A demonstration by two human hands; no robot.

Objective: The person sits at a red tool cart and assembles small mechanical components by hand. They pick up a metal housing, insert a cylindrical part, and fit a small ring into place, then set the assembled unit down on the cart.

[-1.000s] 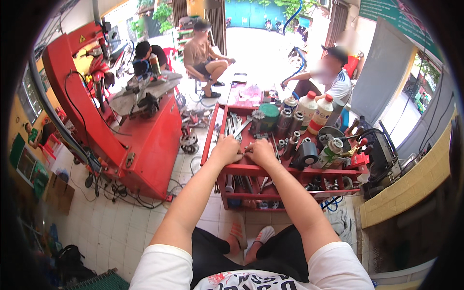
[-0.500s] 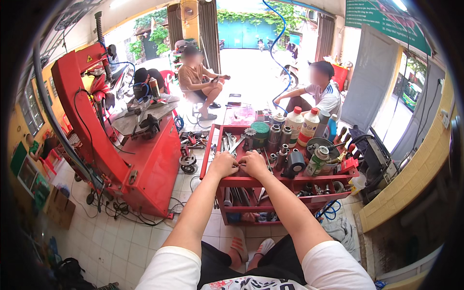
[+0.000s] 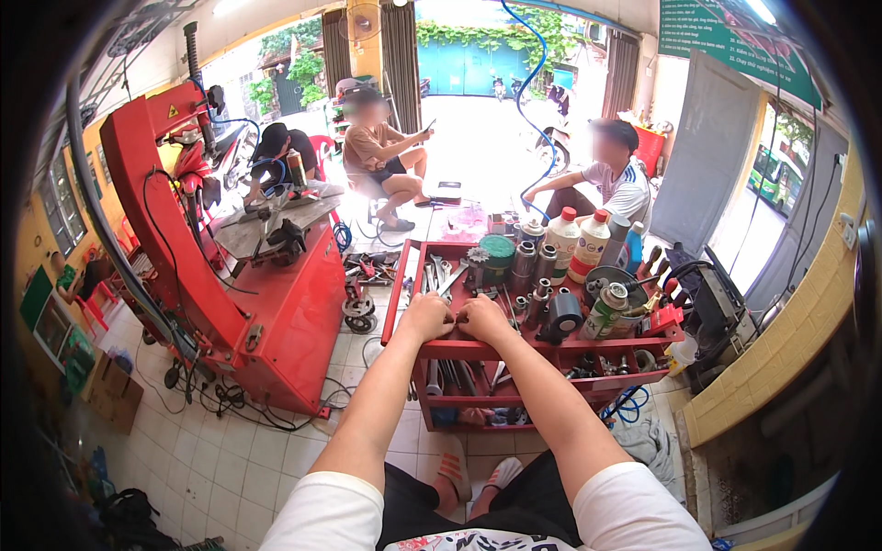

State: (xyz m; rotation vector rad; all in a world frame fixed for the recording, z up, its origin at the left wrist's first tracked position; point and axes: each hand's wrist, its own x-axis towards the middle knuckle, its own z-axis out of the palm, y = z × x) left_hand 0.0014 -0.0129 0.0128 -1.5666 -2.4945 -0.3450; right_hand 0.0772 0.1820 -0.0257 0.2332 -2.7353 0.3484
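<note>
Both my hands rest close together at the near left part of a red tool cart, over its top tray. My left hand has its fingers curled inward. Facing it, my right hand is curled too, with a small gap between them. Whatever the fingers hold, if anything, is hidden. Just beyond lie several wrenches, a gear-like metal part and a green tin. To the right of my right hand stand metal sockets and a dark round cylinder.
Two red-capped bottles, one white and one red-labelled, stand in the tray near a spray can. A large red machine stands left. A person sits beyond the cart; another sits further back. A blue hose hangs down.
My hands have hardly moved. The person sitting at the back has raised their hands, and the one behind the red machine has shifted so a dark cap shows. The view has tilted slightly.
</note>
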